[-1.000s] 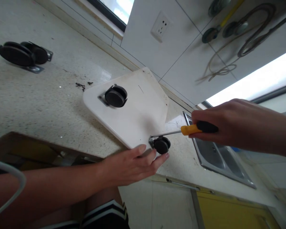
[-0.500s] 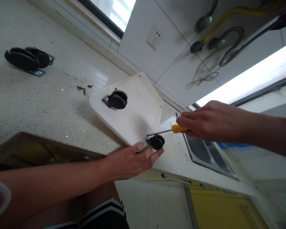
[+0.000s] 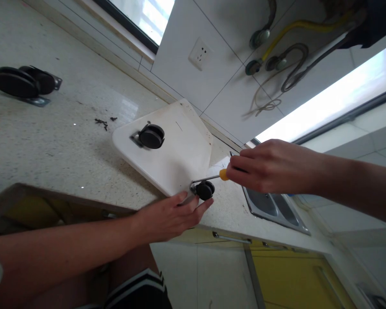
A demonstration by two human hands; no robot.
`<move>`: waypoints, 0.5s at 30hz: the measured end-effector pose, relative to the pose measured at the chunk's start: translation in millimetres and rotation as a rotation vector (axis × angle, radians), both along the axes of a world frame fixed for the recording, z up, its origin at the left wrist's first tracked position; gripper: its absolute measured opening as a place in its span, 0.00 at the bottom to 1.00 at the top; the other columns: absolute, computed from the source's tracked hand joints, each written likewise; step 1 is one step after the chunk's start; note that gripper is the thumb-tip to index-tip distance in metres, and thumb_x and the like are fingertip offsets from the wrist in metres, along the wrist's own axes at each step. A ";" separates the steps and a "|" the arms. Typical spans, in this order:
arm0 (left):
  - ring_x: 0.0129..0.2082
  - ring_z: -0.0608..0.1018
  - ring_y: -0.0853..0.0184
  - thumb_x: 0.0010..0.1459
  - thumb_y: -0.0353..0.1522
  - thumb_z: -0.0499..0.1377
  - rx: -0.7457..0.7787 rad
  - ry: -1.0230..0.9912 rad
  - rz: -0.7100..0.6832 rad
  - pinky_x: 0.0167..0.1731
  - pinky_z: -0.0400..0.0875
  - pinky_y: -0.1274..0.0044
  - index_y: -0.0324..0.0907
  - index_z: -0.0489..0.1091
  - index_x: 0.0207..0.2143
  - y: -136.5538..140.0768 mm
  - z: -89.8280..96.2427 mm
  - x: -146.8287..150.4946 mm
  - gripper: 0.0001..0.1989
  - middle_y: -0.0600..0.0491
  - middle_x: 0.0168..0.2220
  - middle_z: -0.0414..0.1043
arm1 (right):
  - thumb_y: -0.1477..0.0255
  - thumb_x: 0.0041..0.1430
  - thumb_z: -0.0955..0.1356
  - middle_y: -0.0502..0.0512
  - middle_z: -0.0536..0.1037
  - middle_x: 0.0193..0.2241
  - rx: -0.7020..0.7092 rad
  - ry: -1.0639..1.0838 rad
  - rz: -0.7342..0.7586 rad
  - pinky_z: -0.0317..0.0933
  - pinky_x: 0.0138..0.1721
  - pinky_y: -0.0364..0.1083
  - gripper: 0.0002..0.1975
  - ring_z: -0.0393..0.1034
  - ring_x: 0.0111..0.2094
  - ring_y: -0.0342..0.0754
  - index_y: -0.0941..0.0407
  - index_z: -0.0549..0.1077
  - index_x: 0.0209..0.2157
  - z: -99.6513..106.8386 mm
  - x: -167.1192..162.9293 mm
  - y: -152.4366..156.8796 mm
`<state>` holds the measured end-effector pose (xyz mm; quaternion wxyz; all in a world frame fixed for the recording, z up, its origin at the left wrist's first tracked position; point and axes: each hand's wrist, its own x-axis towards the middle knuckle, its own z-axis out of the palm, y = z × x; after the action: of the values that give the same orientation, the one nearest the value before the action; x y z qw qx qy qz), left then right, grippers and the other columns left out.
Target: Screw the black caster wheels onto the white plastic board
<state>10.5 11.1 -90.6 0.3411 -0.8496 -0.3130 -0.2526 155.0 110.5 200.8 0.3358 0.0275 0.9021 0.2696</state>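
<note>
We close our right hand (image 3: 257,167) around a screwdriver (image 3: 223,174), its shank reaching the metal plate of the lower caster (image 3: 205,190), at the near corner of the white board (image 3: 176,150). Our left hand (image 3: 172,214) is fairly wide, fingers spread along that corner and up to the wheel, presumably so that neither board nor caster shifts under the driver; we cannot tell how hard it presses. The board lies on the bench (image 3: 61,154) with its wheeled face towards us, which leaves the plates within the tool's reach. A second caster (image 3: 152,136) stands near the far left corner, and what look like small dark screws (image 3: 101,123) sit in a loose cluster just beyond it, probably handy there

The board seems smooth and hard, with rounded corners and a few dark marks. The casters are black twin discs, plastic by the look of them, on flat metal plates, like the loose casters (image 3: 17,83) well to the left. The bench is pale, speckled and glossy; the sink (image 3: 260,204) is brushed-looking metal
</note>
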 end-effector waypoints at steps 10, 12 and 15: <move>0.67 0.70 0.57 0.75 0.36 0.59 -0.023 -0.023 -0.029 0.61 0.70 0.65 0.43 0.75 0.68 0.4 -1.0 -2.1 0.23 0.47 0.80 0.60 | 0.39 0.60 0.74 0.54 0.77 0.23 -0.433 0.142 -1.416 0.50 0.24 0.45 0.32 0.59 0.19 0.39 0.58 0.82 0.31 -7.5 7.3 49.4; 0.67 0.70 0.57 0.74 0.36 0.60 -0.018 -0.033 -0.040 0.61 0.69 0.65 0.43 0.75 0.68 0.5 -1.4 -3.6 0.23 0.46 0.79 0.61 | 0.42 0.60 0.75 0.53 0.78 0.25 -0.363 0.156 -1.184 0.54 0.26 0.45 0.28 0.63 0.22 0.41 0.56 0.83 0.32 1.0 13.4 46.5; 0.67 0.70 0.57 0.75 0.37 0.60 -0.035 -0.035 -0.058 0.62 0.69 0.65 0.44 0.74 0.68 -1.2 0.9 -6.0 0.22 0.46 0.80 0.60 | 0.42 0.59 0.76 0.51 0.79 0.27 -0.288 0.286 -0.915 0.56 0.28 0.45 0.26 0.65 0.25 0.42 0.52 0.84 0.34 14.6 21.6 47.3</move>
<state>4.5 9.9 -89.7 0.3130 -0.8597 -0.2986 -0.2715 176.6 157.8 215.4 0.2931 0.4102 0.8627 -0.0392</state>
